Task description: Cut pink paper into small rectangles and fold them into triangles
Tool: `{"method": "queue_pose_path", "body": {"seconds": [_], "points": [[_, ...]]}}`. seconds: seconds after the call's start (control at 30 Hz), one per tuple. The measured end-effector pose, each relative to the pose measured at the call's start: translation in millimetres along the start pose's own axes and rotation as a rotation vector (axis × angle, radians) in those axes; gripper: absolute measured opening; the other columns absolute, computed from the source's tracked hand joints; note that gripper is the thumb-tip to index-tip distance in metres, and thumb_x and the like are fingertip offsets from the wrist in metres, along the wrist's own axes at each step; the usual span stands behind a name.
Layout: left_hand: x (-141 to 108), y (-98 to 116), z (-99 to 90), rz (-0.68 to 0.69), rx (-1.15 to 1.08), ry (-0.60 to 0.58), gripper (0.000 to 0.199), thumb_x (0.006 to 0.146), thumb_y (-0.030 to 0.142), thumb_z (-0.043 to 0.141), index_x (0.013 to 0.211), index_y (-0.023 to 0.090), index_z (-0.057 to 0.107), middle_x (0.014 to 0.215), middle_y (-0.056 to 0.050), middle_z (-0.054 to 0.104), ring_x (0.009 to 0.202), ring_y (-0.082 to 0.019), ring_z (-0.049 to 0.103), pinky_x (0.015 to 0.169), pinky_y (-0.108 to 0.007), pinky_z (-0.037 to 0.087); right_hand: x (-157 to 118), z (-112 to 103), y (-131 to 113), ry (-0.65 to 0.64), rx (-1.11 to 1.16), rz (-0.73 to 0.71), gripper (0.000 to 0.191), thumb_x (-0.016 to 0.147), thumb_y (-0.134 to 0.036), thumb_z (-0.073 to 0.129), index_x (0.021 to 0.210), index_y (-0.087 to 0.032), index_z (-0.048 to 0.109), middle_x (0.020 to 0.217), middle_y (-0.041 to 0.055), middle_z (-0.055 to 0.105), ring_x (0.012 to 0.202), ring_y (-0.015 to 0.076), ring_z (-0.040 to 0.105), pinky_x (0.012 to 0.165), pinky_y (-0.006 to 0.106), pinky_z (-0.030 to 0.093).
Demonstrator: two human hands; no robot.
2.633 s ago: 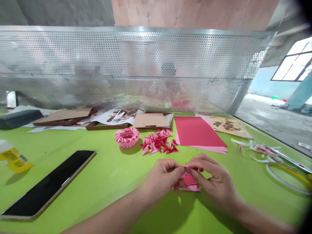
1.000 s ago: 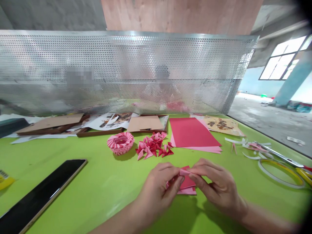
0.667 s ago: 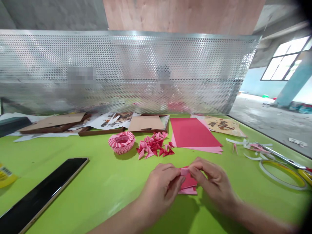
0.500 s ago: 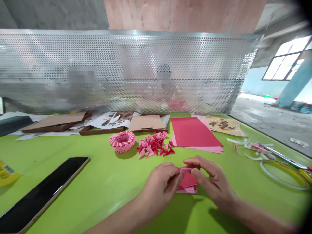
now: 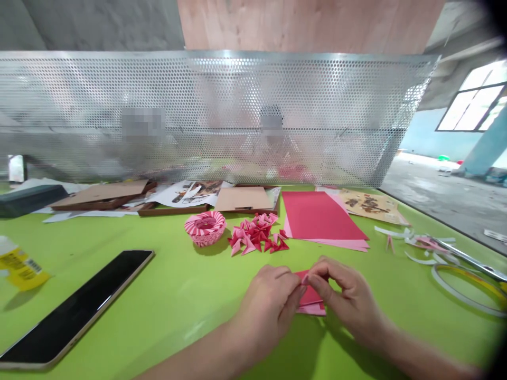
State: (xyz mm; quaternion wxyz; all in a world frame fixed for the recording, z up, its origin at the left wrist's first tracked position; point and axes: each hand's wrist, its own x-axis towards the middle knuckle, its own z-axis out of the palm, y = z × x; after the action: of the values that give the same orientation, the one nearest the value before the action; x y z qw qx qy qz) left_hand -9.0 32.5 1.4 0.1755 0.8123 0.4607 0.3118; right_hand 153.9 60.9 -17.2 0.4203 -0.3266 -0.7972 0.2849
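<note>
Between my fingertips is a small folded piece of pink paper (image 5: 304,279), mostly covered by the fingers. My left hand (image 5: 273,301) pinches it from the left, and my right hand (image 5: 343,290) pinches it from the right. Just below the hands lies a small stack of red and pink paper pieces (image 5: 312,306) on the green table. Farther back sits a heap of folded red and pink paper triangles (image 5: 255,235). Left of that heap stands a round pink-and-white bowl made of folded paper units (image 5: 205,228).
Large red paper sheets (image 5: 322,216) lie behind my right hand. A phone (image 5: 79,306) and a yellow-labelled bottle (image 5: 24,264) are on the left. Tape (image 5: 467,290), scissors (image 5: 471,258) and paper strips lie right. A perforated metal screen (image 5: 222,116) stands behind trays.
My right fingers have closed in on the folded paper, which is now turned and more covered. The whole view has shifted slightly, bringing more of the bottle into sight.
</note>
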Motion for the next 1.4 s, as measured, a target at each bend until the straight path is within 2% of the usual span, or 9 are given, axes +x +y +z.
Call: {"method": "queue_pose_path", "body": {"seconds": [0.17, 0.23, 0.47, 0.63, 0.83, 1.03, 1.2, 1.3, 1.4], "points": [[3, 6, -9.0, -0.210, -0.444, -0.195, 0.028, 0.085, 0.026, 0.039, 0.062, 0.015, 0.051, 0.057, 0.002, 0.040, 0.054, -0.011, 0.037, 0.050, -0.022, 0.028, -3, 0, -3, -0.004, 0.002, -0.028, 0.023, 0.088, -0.025, 0.045, 0.068, -0.017, 0.053, 0.062, -0.0011, 0.050, 0.057, 0.0124, 0.047, 0.053, 0.024, 0.037], [3, 6, -10.4, -0.203, -0.481, -0.230, 0.029, 0.086, 0.027, 0.038, 0.063, 0.015, 0.050, 0.058, 0.002, 0.039, 0.054, -0.011, 0.035, 0.049, -0.022, 0.027, -3, 1, -3, 0.011, -0.006, -0.012, 0.025, 0.088, -0.025, 0.045, 0.065, -0.017, 0.051, 0.060, -0.0017, 0.048, 0.054, 0.0118, 0.045, 0.050, 0.023, 0.035], [4, -4, -2.3, -0.125, -0.165, -0.036, 0.031, 0.084, 0.025, 0.043, 0.056, 0.015, 0.051, 0.053, 0.002, 0.043, 0.053, -0.011, 0.039, 0.051, -0.023, 0.028, 2, 2, 5, 0.015, 0.153, 0.156, 0.026, 0.085, -0.033, 0.053, 0.064, -0.017, 0.053, 0.056, -0.0031, 0.047, 0.053, 0.0118, 0.043, 0.049, 0.022, 0.035], [7, -5, -4.5, -0.145, -0.255, 0.053, 0.030, 0.083, 0.027, 0.047, 0.057, 0.014, 0.055, 0.052, 0.002, 0.046, 0.052, -0.011, 0.041, 0.051, -0.023, 0.031, 3, 2, 2, 0.036, 0.291, 0.224, 0.024, 0.085, -0.031, 0.053, 0.067, -0.017, 0.056, 0.057, -0.0036, 0.048, 0.052, 0.0104, 0.042, 0.048, 0.021, 0.035], [6, -2, -7.1, -0.198, -0.443, -0.030, 0.030, 0.083, 0.030, 0.045, 0.058, 0.014, 0.052, 0.052, 0.003, 0.045, 0.049, -0.009, 0.042, 0.047, -0.021, 0.033, 3, 1, 4, 0.060, 0.370, 0.264, 0.031, 0.082, -0.034, 0.058, 0.057, -0.017, 0.050, 0.050, -0.0059, 0.042, 0.046, 0.0086, 0.036, 0.043, 0.019, 0.031], [10, -19, -15.2, -0.261, -0.166, 0.071, 0.030, 0.086, 0.034, 0.039, 0.067, 0.015, 0.052, 0.054, 0.004, 0.048, 0.046, -0.008, 0.042, 0.043, -0.020, 0.035, 4, -1, 17, 0.240, 0.351, 0.330, 0.037, 0.084, -0.046, 0.050, 0.065, -0.016, 0.061, 0.053, -0.0030, 0.045, 0.050, 0.0110, 0.041, 0.046, 0.020, 0.035], [17, -53, -35.1, -0.319, 0.173, 0.124, 0.033, 0.086, 0.030, 0.042, 0.060, 0.013, 0.054, 0.054, 0.001, 0.050, 0.053, -0.012, 0.049, 0.051, -0.025, 0.042, -3, 4, 10, 0.147, 0.335, 0.249, 0.039, 0.083, -0.049, 0.049, 0.063, -0.017, 0.058, 0.051, -0.0040, 0.041, 0.046, 0.0111, 0.038, 0.041, 0.021, 0.031], [25, -68, -42.5, -0.340, 0.373, 0.114, 0.022, 0.086, 0.028, 0.046, 0.091, 0.012, 0.060, 0.088, -0.006, 0.062, 0.077, -0.018, 0.059, 0.069, -0.036, 0.049, -6, 6, 7, 0.127, 0.309, 0.188, 0.037, 0.084, -0.046, 0.050, 0.061, -0.017, 0.056, 0.051, -0.0040, 0.040, 0.048, 0.0115, 0.037, 0.043, 0.021, 0.029], [33, -74, -45.6, -0.348, 0.536, 0.114, 0.031, 0.085, 0.029, 0.051, 0.113, 0.017, 0.050, 0.115, -0.008, 0.054, 0.095, -0.020, 0.057, 0.079, -0.041, 0.049, -6, 5, 9, 0.120, 0.267, 0.181, 0.037, 0.085, -0.045, 0.048, 0.062, -0.017, 0.055, 0.051, -0.0043, 0.039, 0.048, 0.0115, 0.034, 0.043, 0.022, 0.029]]}}
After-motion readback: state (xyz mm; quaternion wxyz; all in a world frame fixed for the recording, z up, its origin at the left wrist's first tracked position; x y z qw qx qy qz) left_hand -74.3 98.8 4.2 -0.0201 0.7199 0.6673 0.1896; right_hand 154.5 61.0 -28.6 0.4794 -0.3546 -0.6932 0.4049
